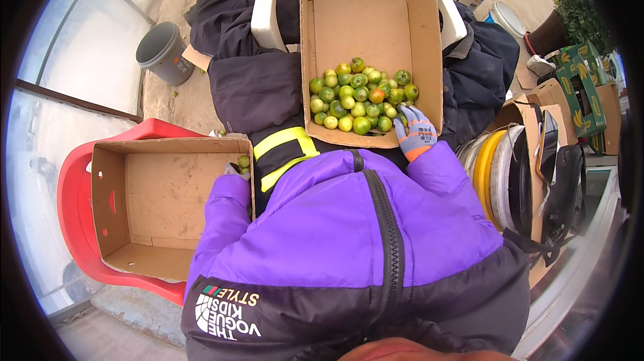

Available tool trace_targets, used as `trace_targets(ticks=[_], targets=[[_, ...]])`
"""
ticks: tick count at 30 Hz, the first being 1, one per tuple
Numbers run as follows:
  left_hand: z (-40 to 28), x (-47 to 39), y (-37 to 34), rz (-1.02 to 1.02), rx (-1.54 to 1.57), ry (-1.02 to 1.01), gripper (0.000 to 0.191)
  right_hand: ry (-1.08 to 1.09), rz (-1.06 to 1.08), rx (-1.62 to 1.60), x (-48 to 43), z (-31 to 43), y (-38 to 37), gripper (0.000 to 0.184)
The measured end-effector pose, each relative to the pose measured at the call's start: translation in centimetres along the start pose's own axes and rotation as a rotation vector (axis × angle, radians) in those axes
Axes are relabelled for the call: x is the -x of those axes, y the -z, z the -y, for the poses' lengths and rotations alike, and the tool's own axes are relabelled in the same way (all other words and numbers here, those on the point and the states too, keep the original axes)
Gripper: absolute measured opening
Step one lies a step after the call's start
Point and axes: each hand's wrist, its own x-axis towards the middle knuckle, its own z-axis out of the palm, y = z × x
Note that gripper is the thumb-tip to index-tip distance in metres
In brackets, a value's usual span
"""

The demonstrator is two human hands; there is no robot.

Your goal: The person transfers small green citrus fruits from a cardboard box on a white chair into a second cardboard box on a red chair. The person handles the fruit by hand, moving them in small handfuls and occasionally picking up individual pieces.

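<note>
In front of me a cardboard box (362, 14) holds a heap of small tomatoes (352, 94), mostly green and yellow-green, with one orange-red among them. My right hand (417, 132), in a grey and orange work glove, is inside its near right corner. The fingers reach down against the edge of the heap; whether they grip a tomato is hidden. A second cardboard box (161, 195) stands at my left. My left hand (235, 170) is in that box by its right wall, largely covered by the purple sleeve. Several green tomatoes (244, 162) lie at the fingers, and its grip cannot be made out.
The left box rests on a red plastic chair (75, 200). A white plastic chair (266, 9) stands behind the middle box, dark clothing around it. A grey bucket (163, 54) is at the far left. Buckets (490, 175) and a green banana carton (578, 97) are at the right.
</note>
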Motion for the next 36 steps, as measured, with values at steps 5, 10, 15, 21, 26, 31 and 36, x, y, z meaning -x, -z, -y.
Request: trace_targets(ticks=[5, 10, 15, 21, 26, 31, 36], targets=[[2.7, 0.3, -0.2, -0.270, 0.305, -0.038, 0.061, 0.011, -0.007, -0.002, 0.1, -0.4, -0.2, 0.041], [1.4, 0.5, 5.8, -0.700, 0.823, -0.322, 0.044, -0.092, -0.058, -0.516, -1.0, -0.4, -0.3, 0.041], [-13.8, 7.3, 13.5, -0.643, 0.900, -0.779, 0.041, -0.137, 0.276, -1.290, -3.7, 5.9, 2.9, 0.037], [-24.4, 14.4, 9.5, 0.038, 0.925, -1.160, 0.043, 0.361, 0.773, -1.186, -5.4, 13.3, 5.9, 0.058], [-20.3, 11.4, 12.1, -0.417, 0.899, -0.878, 0.031, 0.200, 0.417, -0.783, -4.0, 8.4, 3.8, 0.051], [-4.9, 3.1, 8.6, -0.771, 1.040, -0.438, 0.022, -0.002, 0.120, -0.067, -1.5, 0.6, 1.0, 0.053], [3.0, -1.2, -0.3, -0.297, 0.278, -0.163, 0.052, -0.064, 0.190, 0.033, -1.3, 0.5, -1.1, 0.051]])
